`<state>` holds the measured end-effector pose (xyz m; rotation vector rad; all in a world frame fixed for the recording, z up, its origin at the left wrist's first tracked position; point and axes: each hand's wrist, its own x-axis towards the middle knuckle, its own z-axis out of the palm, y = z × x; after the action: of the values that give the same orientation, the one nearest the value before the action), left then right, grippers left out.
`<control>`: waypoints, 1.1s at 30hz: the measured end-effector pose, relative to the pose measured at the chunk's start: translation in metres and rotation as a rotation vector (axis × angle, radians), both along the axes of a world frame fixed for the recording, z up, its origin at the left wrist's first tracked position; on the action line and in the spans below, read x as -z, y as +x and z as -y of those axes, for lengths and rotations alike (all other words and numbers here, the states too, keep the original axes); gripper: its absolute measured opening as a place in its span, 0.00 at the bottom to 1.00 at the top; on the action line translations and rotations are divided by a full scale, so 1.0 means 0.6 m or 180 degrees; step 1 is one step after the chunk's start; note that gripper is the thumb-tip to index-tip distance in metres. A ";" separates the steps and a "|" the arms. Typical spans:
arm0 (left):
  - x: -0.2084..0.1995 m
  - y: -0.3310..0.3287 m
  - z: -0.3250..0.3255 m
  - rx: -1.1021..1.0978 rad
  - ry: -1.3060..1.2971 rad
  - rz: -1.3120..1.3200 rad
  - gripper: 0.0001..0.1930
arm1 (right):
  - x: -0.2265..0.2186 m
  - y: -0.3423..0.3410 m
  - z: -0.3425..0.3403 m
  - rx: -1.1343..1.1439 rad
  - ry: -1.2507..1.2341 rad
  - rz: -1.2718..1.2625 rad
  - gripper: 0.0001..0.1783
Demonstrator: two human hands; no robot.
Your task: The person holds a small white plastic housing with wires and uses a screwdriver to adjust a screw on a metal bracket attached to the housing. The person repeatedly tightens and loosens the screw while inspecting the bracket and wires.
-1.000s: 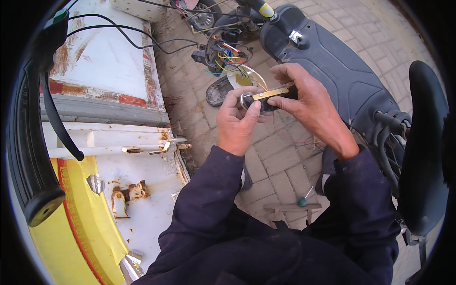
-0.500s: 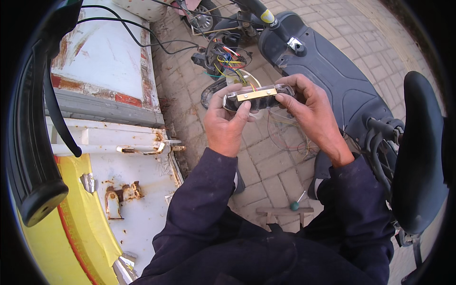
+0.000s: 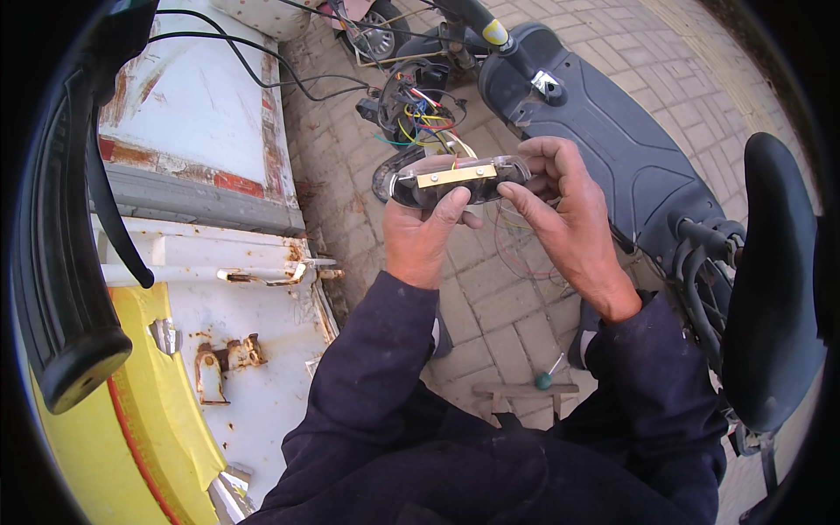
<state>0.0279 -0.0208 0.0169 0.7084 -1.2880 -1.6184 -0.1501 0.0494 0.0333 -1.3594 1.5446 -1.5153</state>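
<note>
Held up in front of me is an oval, clear-and-black plastic housing (image 3: 477, 185), with a brass-coloured strip (image 3: 457, 176) across it fixed by two screws. My left hand (image 3: 422, 229) grips its left end, the thumb pressed on the lower edge below the strip and the fingers behind, mostly hidden. At the other end, my right hand (image 3: 569, 219) has its thumb tip on the lower edge and its index finger near the top corner, a looser hold. Thin wires run from the housing to a bundle of coloured wires (image 3: 429, 118) beyond it.
A dark grey scooter body (image 3: 604, 131) lies along the right, with a black seat (image 3: 770, 280) nearer me. At left are a black handlebar grip (image 3: 66, 262) and rusty white metal panels (image 3: 192, 131). A green-handled screwdriver (image 3: 543, 380) rests by a small wooden stool (image 3: 490, 388) between my legs.
The housing has shifted slightly left. My right thumb has slid off the end of the strip to the lower edge, and the right-hand fingers have loosened and lifted a little.
</note>
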 end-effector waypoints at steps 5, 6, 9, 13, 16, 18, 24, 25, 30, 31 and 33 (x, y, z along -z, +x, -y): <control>-0.001 -0.011 -0.010 -0.0199 -0.0317 0.0054 0.23 | -0.001 0.006 -0.007 0.0112 0.0703 0.0379 0.14; -0.001 -0.014 -0.012 -0.0232 -0.0394 0.0065 0.22 | 0.000 0.009 -0.008 0.0108 0.0859 0.0515 0.14; 0.003 -0.024 -0.018 -0.0403 -0.0384 -0.0006 0.21 | 0.003 0.022 -0.005 0.0331 0.0553 0.0335 0.18; 0.004 -0.024 -0.016 -0.0410 -0.0122 -0.0018 0.18 | 0.006 0.021 -0.003 0.0369 -0.0168 -0.0205 0.22; 0.003 -0.016 -0.011 -0.0303 -0.0007 -0.0060 0.16 | 0.006 0.012 -0.003 -0.0047 -0.0143 -0.0603 0.29; 0.003 -0.012 -0.011 -0.0254 0.0033 0.0009 0.17 | 0.005 0.012 -0.003 -0.0133 -0.0009 -0.0269 0.29; -0.002 -0.011 -0.011 -0.0109 0.0052 -0.0054 0.18 | -0.004 0.005 -0.002 -0.0354 0.0212 -0.0122 0.28; -0.003 -0.011 -0.011 -0.0133 0.0052 -0.0072 0.18 | -0.005 0.004 0.000 -0.0426 0.0251 -0.0005 0.27; -0.010 -0.008 -0.015 -0.0129 0.0039 -0.0187 0.19 | -0.005 0.011 -0.004 -0.0443 -0.0053 -0.0048 0.23; -0.010 -0.008 -0.016 -0.0140 0.0056 -0.0206 0.20 | -0.003 0.013 -0.003 -0.0442 -0.0134 0.0011 0.22; -0.010 -0.007 -0.016 -0.0232 0.0020 -0.0158 0.20 | -0.001 0.014 -0.004 -0.0579 0.0031 0.0095 0.22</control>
<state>0.0235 -0.0114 0.0232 0.7068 -1.2085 -1.5722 -0.1417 0.0518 0.0339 -1.4241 1.3684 -1.4085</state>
